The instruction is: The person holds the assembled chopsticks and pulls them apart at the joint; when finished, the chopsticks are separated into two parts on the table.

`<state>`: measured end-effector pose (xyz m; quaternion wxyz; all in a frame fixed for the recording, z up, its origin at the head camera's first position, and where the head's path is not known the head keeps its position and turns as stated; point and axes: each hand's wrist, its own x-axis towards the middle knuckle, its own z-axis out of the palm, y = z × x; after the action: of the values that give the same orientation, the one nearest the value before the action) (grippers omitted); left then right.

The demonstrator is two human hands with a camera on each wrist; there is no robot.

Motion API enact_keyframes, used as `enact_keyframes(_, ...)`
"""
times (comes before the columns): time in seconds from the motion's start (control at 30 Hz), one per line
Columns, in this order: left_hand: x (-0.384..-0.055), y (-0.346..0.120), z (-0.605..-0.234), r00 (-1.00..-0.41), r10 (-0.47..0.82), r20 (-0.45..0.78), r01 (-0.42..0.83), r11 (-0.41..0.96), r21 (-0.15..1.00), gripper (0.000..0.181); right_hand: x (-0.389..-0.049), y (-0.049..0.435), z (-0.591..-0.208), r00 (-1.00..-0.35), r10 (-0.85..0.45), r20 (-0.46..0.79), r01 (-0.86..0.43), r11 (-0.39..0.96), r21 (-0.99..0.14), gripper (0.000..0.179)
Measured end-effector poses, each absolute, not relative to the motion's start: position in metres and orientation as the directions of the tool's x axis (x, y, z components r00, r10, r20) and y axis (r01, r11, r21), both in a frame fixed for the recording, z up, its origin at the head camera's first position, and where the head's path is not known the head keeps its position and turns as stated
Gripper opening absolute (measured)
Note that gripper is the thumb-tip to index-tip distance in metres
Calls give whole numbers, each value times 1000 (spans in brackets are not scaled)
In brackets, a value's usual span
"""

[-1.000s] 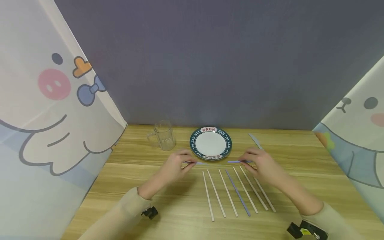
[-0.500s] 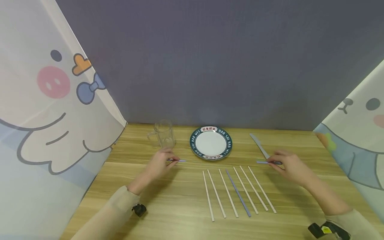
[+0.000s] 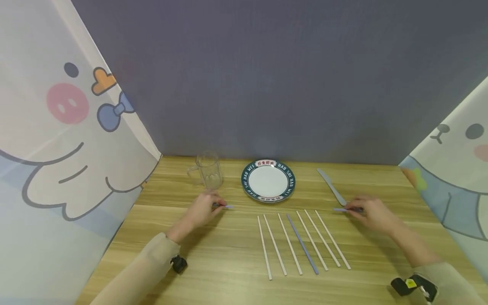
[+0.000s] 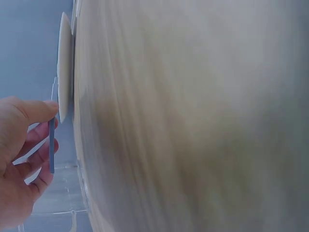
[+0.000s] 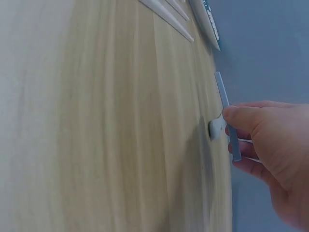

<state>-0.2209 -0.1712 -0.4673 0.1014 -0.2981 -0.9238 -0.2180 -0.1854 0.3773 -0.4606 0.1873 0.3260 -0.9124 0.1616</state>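
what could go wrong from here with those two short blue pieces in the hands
1. The left hand pinches its blue piece only at one end, just in front of the glass mug; a slip or swing might knock the mug.
2. The right hand holds its piece beside the knife, so it could nudge it.
3. Either sleeve might disturb the row of sticks.

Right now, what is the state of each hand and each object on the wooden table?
Left hand: pinches a short blue stick piece.
Right hand: pinches another short blue piece.
Clear glass mug: upright, looks empty.
Round white plate with dark rim: flat, nothing on it.
Grey knife: lying flat.
Six white sticks and one long blue stick: whole, lying in a row.
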Motion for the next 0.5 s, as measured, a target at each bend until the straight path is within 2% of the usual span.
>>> enact_keyframes(0.2,-225,-173,-467,-823,499,270,567,725,390,7,-184,380,-464,-721,-516,462,-649,737,-188,28)
enact_keyframes(0.5,-228,-176,-469,-829,526,189,556,743,372,4,-182,380,-467,-714,-537,450,-656,737,-162,30)
